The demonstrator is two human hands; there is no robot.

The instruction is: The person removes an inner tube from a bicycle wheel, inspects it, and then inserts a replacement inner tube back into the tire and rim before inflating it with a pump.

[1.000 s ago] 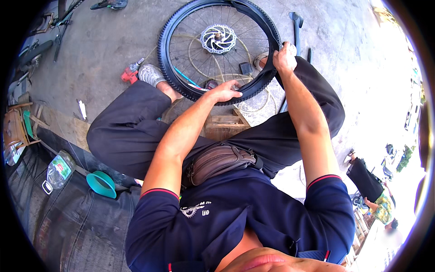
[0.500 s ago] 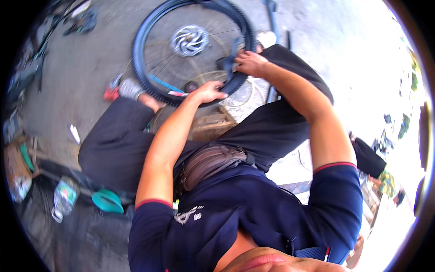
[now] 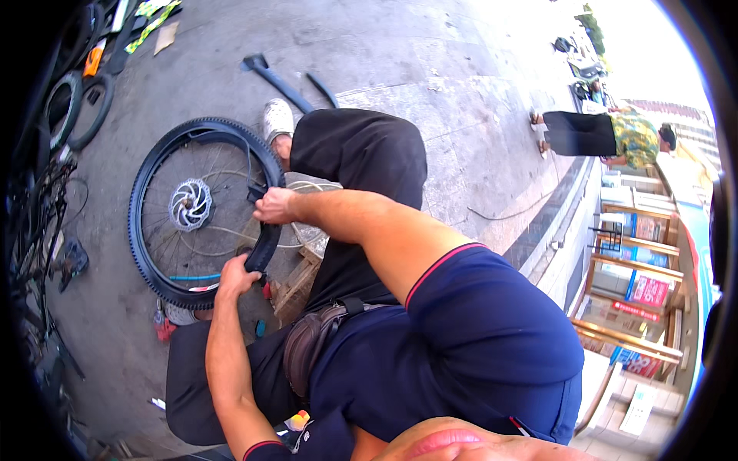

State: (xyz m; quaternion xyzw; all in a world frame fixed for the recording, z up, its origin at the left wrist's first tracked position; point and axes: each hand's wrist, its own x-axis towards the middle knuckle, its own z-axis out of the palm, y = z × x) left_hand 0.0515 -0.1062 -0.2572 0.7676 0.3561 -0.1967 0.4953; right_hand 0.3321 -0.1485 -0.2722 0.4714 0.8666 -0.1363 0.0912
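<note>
A bicycle wheel (image 3: 201, 288) with a black knobbly tyre lies in front of me, a silver disc brake rotor (image 3: 190, 205) at its hub. My left hand (image 3: 240, 276) grips the tyre at its near edge, the thumb laid over the rubber. Higher up on the right side of the rim, my right hand (image 3: 274, 207) is closed on a loose black rubber strip (image 3: 257, 192), which looks like inner tube; its fingertips are partly hidden. Between both hands the tyre wall (image 3: 264, 247) bulges darkly. A blue rod (image 3: 192, 277) shows through the spokes.
A wooden block (image 3: 296, 290) and a pale hose (image 3: 307, 186) lie beside the wheel. Red-handled pliers (image 3: 164, 326) rest near my left shoe. Farther off are black tubes (image 3: 278, 83), old tyres (image 3: 92, 115) at left, and a person (image 3: 584, 134) standing at right.
The view has swung, so the wheel now appears lower and farther left. Both hands remain at the tyre; the right one is now more tightly closed near the strip.
</note>
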